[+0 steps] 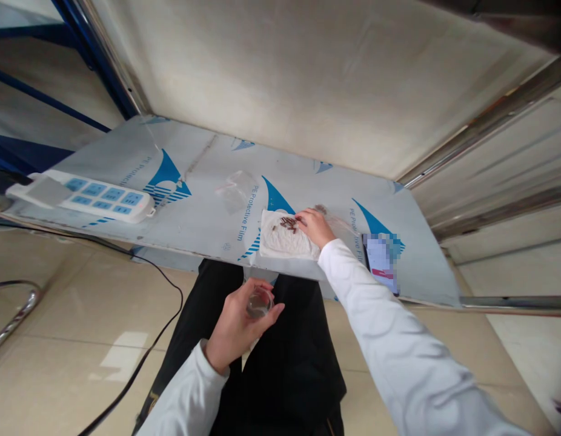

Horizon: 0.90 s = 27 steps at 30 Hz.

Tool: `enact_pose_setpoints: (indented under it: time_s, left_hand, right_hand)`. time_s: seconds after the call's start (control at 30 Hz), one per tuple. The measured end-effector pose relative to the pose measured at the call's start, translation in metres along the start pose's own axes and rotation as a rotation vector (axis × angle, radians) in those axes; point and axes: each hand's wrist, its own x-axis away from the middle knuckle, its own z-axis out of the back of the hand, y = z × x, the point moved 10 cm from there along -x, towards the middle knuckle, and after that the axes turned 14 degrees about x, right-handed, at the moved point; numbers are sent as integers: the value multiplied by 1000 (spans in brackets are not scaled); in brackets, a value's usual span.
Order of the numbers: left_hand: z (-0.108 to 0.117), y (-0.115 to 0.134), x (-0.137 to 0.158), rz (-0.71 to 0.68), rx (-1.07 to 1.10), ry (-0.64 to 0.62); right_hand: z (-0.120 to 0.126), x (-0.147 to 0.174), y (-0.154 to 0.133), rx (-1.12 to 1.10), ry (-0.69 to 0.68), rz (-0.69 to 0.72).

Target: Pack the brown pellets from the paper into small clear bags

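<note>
My left hand (241,323) is wrapped round a small clear cup (259,302), held above my lap in front of the shelf's edge. On the shelf lies a folded white paper towel (285,244) with a small pile of brown stick-like pieces (288,224) near its far side. The fingertips of my right hand (315,226) are pinched together at the right side of this pile. Whatever they hold, if anything, is too small and too hidden to make out. One more small piece lies apart, left of the pile.
The film-covered metal shelf (208,224) carries a white power strip (126,203) at left and a clear plastic bag (235,191) mid-shelf. A phone (381,264) lies near my right forearm. Behind the paper towel is a small greyish clump (320,209). A black cable (171,284) hangs at left.
</note>
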Motion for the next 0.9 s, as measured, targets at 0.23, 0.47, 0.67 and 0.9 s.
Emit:
enact_pose_setpoints:
  time_s: [0.23,0.47,0.67,0.9]
  left_hand:
    - [6,-6,-4,13,-18,5]
    - [9,13,-23,-106,-55,50]
    - [7,38,-39,-223,-87,107]
    - [-9,52,-35,-272,-26,40]
  right_hand:
    - [-2,-1,-5,77,-38,-15]
    - [13,6,-4,48,24,-84]
    - [111,71,-70,-373,236,-75]
    - [123,104,-137,-341,-20,141]
